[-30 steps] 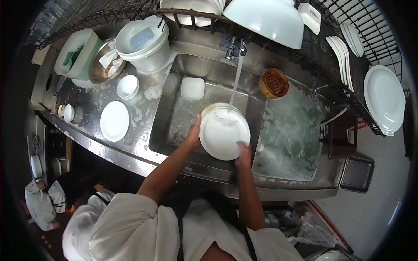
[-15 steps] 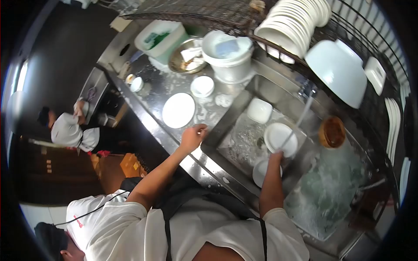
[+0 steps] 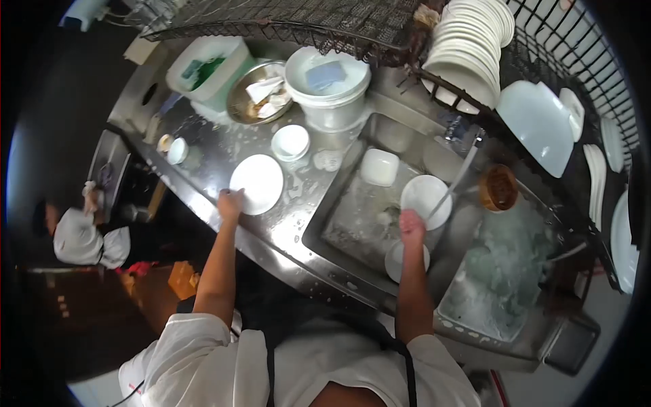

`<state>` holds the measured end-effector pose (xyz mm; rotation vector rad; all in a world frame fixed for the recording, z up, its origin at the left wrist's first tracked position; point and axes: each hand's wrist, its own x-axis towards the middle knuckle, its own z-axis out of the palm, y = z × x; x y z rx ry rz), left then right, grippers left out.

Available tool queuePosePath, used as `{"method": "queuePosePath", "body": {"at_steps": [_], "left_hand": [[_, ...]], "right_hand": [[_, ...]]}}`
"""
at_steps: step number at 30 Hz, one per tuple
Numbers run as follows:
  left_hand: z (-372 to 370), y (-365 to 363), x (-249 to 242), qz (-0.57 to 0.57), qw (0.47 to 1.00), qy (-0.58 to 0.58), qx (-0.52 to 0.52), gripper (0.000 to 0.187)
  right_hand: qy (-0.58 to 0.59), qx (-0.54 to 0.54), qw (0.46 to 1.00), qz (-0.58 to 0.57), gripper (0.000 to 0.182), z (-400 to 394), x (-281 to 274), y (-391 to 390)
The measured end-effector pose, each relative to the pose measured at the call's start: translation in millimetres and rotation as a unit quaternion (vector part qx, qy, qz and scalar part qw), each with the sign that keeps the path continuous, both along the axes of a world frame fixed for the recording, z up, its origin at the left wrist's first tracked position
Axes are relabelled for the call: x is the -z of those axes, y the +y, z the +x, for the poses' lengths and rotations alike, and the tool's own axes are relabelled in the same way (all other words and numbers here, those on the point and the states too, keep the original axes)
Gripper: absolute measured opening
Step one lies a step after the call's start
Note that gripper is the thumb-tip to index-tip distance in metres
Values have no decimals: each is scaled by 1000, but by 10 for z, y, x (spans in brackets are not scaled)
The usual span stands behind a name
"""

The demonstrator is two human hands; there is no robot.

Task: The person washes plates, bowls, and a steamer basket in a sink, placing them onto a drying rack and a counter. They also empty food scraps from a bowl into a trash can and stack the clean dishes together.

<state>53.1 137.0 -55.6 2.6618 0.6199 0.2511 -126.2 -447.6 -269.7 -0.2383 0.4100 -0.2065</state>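
My left hand (image 3: 230, 202) is at the near-left rim of a white plate (image 3: 259, 178) on the steel counter, its fingers closed on the edge. My right hand (image 3: 411, 224) is closed, slightly blurred, at the near rim of a white bowl (image 3: 428, 197) in the sink, where a stream of water falls. Its fingertips are partly hidden. Below that wrist sits another pale round dish (image 3: 401, 260), partly covered by my forearm. A square white dish (image 3: 380, 167) rests toward the back of the same basin.
Small white bowls (image 3: 290, 143), a white bucket (image 3: 328, 95), a metal bowl with tissues (image 3: 247, 102) and a plastic tub (image 3: 210, 71) stand on the counter. Foamy water fills the right basin (image 3: 502, 285), a brown bowl (image 3: 498, 188) behind it. A dish rack (image 3: 447, 78) overhangs. A co-worker (image 3: 81, 234) stands left.
My left hand has moved left from beside the sink edge to the plate's rim. My right hand stays at the bowl under the water. The whole view has shifted.
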Motion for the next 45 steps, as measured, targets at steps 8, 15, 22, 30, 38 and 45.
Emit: {"method": "queuePosePath", "body": {"at_steps": [8,15,22,30,38,45], "left_hand": [[66,367,-40,-9,993,-71,93,37],[1483,1724,-139,-365,882,-152,-257,58],[2173,2372,-237,-455,846,-200,-194,36],[1172,100,-1353,-558,806,27,196,37],[707,-623,-1816,-362,781,144,488,47],[1993,1871,-1263,52,976,-71,199,43]], "right_hand": [[94,-38,765,-636,19,1341,-2511,751],[12,39,324,-945,24,3018,-4142,1757],[2,164,488,-857,27,3137,-4263,2231],[51,-262,857,-440,59,1944,-3739,3499],[250,-75,922,-287,61,730,-3295,1985],[303,150,927,-164,35,235,-1987,-559]]}}
